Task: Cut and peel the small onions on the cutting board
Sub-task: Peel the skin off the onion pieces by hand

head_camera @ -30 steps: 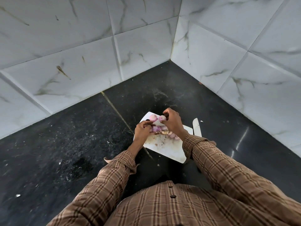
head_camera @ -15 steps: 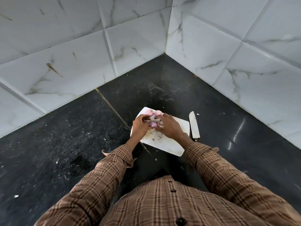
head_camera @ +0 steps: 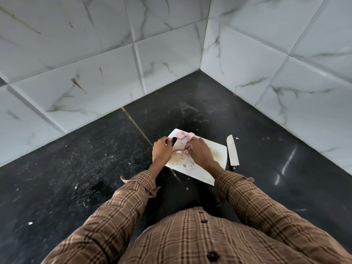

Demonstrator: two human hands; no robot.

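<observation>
**Both hands on one small onion, knife lying idle to the right**

The person leans over a white cutting board [head_camera: 213, 149] set on a black stone counter [head_camera: 95, 159] in the corner of a tiled wall [head_camera: 76, 63]. Both hands meet over the middle of the board. The left hand [head_camera: 162, 150] has its fingers curled, and something dark shows at the fingertips; whether that is a scrap of peel or only shadow, I cannot tell. The right hand [head_camera: 199, 151] is curled too, its fingertips pinching at a small pink onion piece [head_camera: 180, 151] that lies between the two hands, stretched left to right across the gap. Each hand seems to hold one end of it, though the left hand's contact is partly hidden.

Two peeled onions [head_camera: 185, 135] sit side by side at the far edge of the board, just beyond the knuckles, touching or nearly so. Bits of skin and crumbs dot the near part of the board.

The knife [head_camera: 232, 151] rests on the counter just beside the board's right edge, blade pointing away from the person, handle end toward them and partly out of sight. It lies to the right of the right hand and is clearly nearer to it than to the left, so any next cut would likely fall to that hand, reaching sideways. For the moment this looks like peeling, with the skin pulled along the onion's long axis.
</observation>
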